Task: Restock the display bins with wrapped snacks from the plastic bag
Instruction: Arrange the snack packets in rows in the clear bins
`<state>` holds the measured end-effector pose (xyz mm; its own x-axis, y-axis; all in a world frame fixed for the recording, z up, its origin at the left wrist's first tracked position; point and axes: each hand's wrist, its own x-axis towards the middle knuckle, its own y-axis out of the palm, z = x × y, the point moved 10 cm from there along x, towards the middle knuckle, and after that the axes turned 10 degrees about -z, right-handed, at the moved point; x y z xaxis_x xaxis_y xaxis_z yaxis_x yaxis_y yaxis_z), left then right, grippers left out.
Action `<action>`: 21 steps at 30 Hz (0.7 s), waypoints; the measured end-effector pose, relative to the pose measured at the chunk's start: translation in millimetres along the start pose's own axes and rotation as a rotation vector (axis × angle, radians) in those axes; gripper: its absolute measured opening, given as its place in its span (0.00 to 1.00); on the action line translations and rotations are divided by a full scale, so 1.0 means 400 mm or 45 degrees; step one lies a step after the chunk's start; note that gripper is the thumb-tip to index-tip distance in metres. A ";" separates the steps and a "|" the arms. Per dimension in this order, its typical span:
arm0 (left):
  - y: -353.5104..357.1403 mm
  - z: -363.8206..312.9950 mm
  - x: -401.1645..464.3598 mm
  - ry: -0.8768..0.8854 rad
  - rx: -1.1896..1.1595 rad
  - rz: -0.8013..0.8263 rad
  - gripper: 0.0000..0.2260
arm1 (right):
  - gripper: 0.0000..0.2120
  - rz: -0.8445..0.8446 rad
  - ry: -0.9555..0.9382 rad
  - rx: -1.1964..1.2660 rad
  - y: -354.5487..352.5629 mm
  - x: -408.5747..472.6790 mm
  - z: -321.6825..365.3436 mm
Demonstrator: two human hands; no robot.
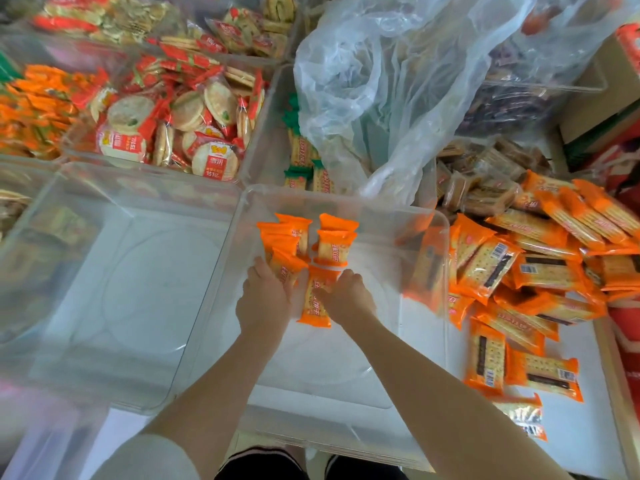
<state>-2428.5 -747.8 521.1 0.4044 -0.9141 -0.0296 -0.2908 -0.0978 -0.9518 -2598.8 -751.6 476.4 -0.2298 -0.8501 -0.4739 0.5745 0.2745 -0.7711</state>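
Both hands are down inside the clear bin [440, 258] that sits nearest the person, and this looks like the placing step: a handful of orange-wrapped cracker packs [304, 251] is being set against the bin's far wall. The left hand [266, 296] and the right hand [349, 294] are close together, cupped on either side of one pack [313, 299] that stands between them, with more packs fanned out just beyond the fingertips; motion blur makes it hard to tell whether the fingers are truly clamped on that pack or only pressing it from both sides. The rest of the bin's floor is bare, so the restocking of this bin seems barely begun. Just beyond the bin's far wall lies the crumpled plastic bag [398, 81], slumped over a further bin holding green-ended packs [299, 161]. To the right of the clear bin a loose heap of orange packs [530, 271] is spread on the white surface, touching the bin's right wall. To its left stands another clear bin [55, 188], also bare-floored. The next move, as I judge it, calls for letting go so the packs stay in a tidy row, then reaching right to the heap or back to the bag for another handful.
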 end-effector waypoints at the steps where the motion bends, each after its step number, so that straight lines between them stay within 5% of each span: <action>1: -0.005 -0.001 0.004 0.057 0.068 -0.019 0.31 | 0.28 -0.020 0.037 0.015 0.017 0.006 0.004; 5: -0.024 -0.030 0.012 0.279 0.004 -0.097 0.31 | 0.31 -0.100 0.106 0.034 0.046 0.021 0.000; 10: -0.057 -0.093 0.035 0.547 -0.009 -0.182 0.36 | 0.18 -0.058 0.163 0.142 0.033 0.032 -0.039; 15: -0.040 -0.116 0.083 0.565 0.133 -0.117 0.27 | 0.18 -0.267 -0.001 0.492 -0.057 0.029 -0.046; 18: -0.029 -0.108 0.080 0.617 0.241 -0.049 0.31 | 0.10 -0.354 -0.103 0.491 -0.095 0.040 -0.037; 21: -0.025 -0.100 0.063 0.682 0.312 0.014 0.38 | 0.13 -0.380 -0.132 0.501 -0.092 0.066 -0.008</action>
<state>-2450.3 -785.4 542.2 -0.1106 -0.9922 0.0575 -0.0576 -0.0513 -0.9970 -2628.4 -782.9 491.0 -0.3612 -0.9114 -0.1973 0.7532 -0.1604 -0.6380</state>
